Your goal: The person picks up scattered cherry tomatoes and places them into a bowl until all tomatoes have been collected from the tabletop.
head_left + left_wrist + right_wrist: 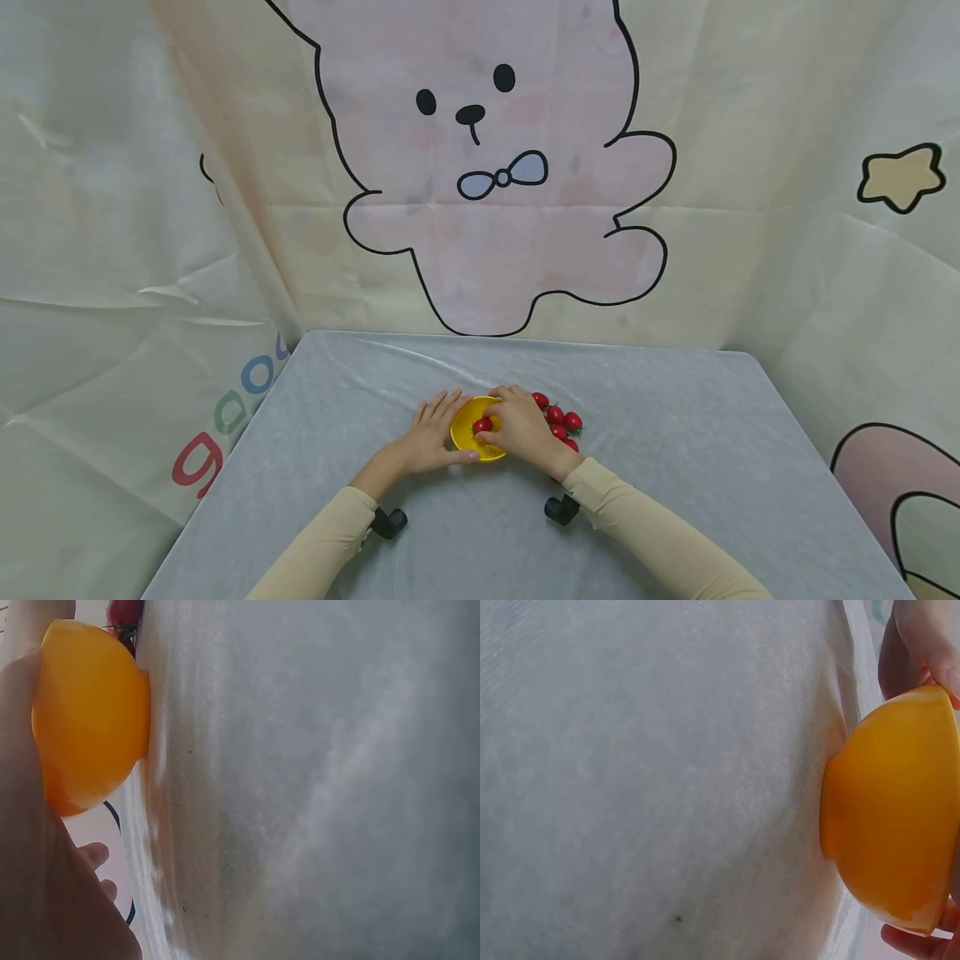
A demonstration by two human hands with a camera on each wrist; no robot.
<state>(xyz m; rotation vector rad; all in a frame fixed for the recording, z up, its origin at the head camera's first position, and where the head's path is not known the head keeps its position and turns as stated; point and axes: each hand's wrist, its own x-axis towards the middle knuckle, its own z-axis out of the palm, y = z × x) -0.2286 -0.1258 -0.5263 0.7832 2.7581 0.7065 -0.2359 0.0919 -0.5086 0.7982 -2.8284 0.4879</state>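
A yellow bowl (457,435) stands on the cloth-covered table, and one red cherry tomato (482,426) is visible inside it. My left hand (429,440) rests against the bowl's left side, fingers straight and spread, thumb along the near rim. From the right, my right hand (527,429) reaches over the bowl, its thumb and forefinger tips inside on either side of the tomato, which it appears to pinch. The bowl's outer wall fills part of the left wrist view and of the right wrist view, hiding its contents there.
Several cherry tomatoes (555,415) with green stems lie on the table right of the bowl, partly behind my right hand and wrist. A grey-blue cloth (675,442) covers the table. Behind it hangs a printed curtain (712,250).
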